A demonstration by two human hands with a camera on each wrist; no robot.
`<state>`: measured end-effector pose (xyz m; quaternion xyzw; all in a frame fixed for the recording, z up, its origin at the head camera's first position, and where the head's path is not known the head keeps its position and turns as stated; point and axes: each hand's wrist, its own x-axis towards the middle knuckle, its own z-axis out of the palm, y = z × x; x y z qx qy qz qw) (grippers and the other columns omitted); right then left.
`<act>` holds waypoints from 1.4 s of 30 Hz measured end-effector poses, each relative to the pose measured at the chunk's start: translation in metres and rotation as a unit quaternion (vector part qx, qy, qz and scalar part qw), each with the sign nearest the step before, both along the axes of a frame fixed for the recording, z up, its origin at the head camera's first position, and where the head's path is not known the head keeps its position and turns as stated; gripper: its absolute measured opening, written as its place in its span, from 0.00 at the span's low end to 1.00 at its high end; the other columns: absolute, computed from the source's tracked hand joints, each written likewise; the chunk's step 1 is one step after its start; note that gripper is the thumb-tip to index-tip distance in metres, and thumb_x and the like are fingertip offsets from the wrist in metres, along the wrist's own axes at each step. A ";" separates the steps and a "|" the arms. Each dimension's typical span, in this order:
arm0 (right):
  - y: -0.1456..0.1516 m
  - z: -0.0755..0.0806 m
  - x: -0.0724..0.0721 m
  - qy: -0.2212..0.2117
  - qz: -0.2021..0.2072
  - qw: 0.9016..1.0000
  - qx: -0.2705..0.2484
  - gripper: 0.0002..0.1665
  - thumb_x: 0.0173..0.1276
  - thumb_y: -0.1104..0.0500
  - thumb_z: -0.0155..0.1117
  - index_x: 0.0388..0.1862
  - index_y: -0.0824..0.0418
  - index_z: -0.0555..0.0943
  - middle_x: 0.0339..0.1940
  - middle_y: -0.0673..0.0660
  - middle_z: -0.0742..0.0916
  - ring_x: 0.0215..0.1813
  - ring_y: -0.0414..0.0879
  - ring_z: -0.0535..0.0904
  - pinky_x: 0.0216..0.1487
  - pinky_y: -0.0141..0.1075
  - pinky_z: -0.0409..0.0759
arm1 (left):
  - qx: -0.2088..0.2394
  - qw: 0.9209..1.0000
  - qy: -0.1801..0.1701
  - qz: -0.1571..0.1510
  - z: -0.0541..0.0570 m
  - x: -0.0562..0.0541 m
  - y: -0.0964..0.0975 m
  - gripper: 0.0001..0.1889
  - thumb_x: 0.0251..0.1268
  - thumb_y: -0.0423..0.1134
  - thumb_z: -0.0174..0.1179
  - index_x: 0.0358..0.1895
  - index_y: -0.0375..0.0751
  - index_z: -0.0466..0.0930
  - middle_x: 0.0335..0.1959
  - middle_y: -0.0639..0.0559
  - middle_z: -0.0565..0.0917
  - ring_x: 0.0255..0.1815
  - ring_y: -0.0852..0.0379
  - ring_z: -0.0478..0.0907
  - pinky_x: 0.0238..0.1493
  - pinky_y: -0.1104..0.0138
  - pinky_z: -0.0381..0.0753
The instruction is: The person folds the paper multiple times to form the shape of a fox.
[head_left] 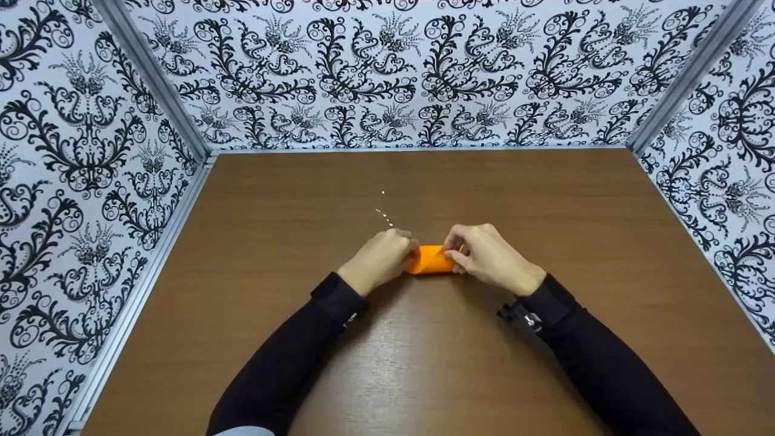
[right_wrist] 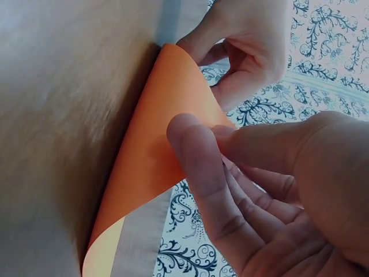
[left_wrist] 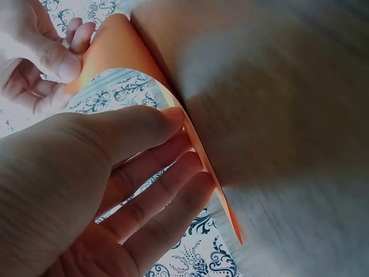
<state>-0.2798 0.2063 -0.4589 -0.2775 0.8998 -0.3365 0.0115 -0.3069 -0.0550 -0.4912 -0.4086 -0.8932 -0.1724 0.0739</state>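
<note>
An orange sheet of paper (head_left: pixel 430 260) lies curled over on itself low on the table between both hands. My left hand (head_left: pixel 384 257) holds its left end; in the left wrist view the thumb (left_wrist: pixel 164 120) and several bent fingers meet the paper close to the tabletop. My right hand (head_left: pixel 487 254) pinches the raised edge between thumb and index finger (right_wrist: pixel 204 158), seen in the right wrist view. There the curl of the sheet (right_wrist: pixel 155 127) opens toward the lower left and shows a paler inner side (right_wrist: pixel 102 248).
The brown wooden table (head_left: pixel 272 212) carries a short line of tiny bright specks (head_left: pixel 384 217) beyond the left hand. Patterned black-and-white panels (head_left: pixel 387 72) enclose it at the back and sides, joined by grey metal posts (head_left: pixel 154 79). Both forearms wear dark sleeves (head_left: pixel 278 357).
</note>
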 end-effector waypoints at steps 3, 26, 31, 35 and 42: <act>-0.001 0.001 -0.006 -0.002 -0.010 1.000 0.012 0.02 0.83 0.66 0.78 0.49 0.65 0.93 0.35 0.59 0.97 0.28 0.46 0.91 0.30 0.27 0.86 | 0.001 1.000 -0.001 0.002 0.000 0.001 0.000 0.03 0.78 0.25 0.74 0.43 0.34 0.95 0.41 0.40 0.95 0.44 0.39 0.94 0.50 0.48 0.97; -0.015 -0.011 -0.040 -0.020 -0.036 0.993 0.112 0.02 0.77 0.65 0.79 0.41 0.61 0.95 0.37 0.57 0.97 0.37 0.48 0.85 0.45 0.38 0.83 | 0.018 1.000 -0.011 -0.003 0.000 0.002 -0.001 0.05 0.77 0.23 0.72 0.40 0.33 0.94 0.39 0.39 0.94 0.42 0.39 0.92 0.48 0.48 0.96; -0.016 -0.012 -0.043 -0.035 -0.041 0.991 0.120 0.03 0.78 0.64 0.79 0.43 0.61 0.96 0.41 0.58 0.98 0.41 0.49 0.87 0.48 0.40 0.86 | 0.018 1.000 -0.002 -0.003 0.000 0.003 -0.001 0.06 0.76 0.23 0.72 0.39 0.33 0.95 0.38 0.39 0.94 0.42 0.40 0.92 0.47 0.49 0.95; -0.017 -0.012 -0.045 -0.042 -0.044 0.991 0.119 0.03 0.79 0.63 0.79 0.44 0.61 0.97 0.42 0.58 0.98 0.42 0.51 0.87 0.50 0.42 0.87 | 0.018 1.000 -0.002 -0.004 0.001 0.002 -0.001 0.06 0.77 0.23 0.71 0.40 0.33 0.95 0.39 0.40 0.94 0.42 0.40 0.92 0.48 0.49 0.96; -0.016 -0.014 -0.046 -0.046 -0.051 0.991 0.114 0.02 0.78 0.63 0.80 0.43 0.60 0.97 0.41 0.58 0.98 0.43 0.51 0.88 0.51 0.42 0.87 | 0.016 1.000 -0.002 -0.005 0.001 0.002 -0.001 0.06 0.79 0.25 0.71 0.41 0.34 0.96 0.39 0.40 0.95 0.42 0.41 0.93 0.48 0.50 0.96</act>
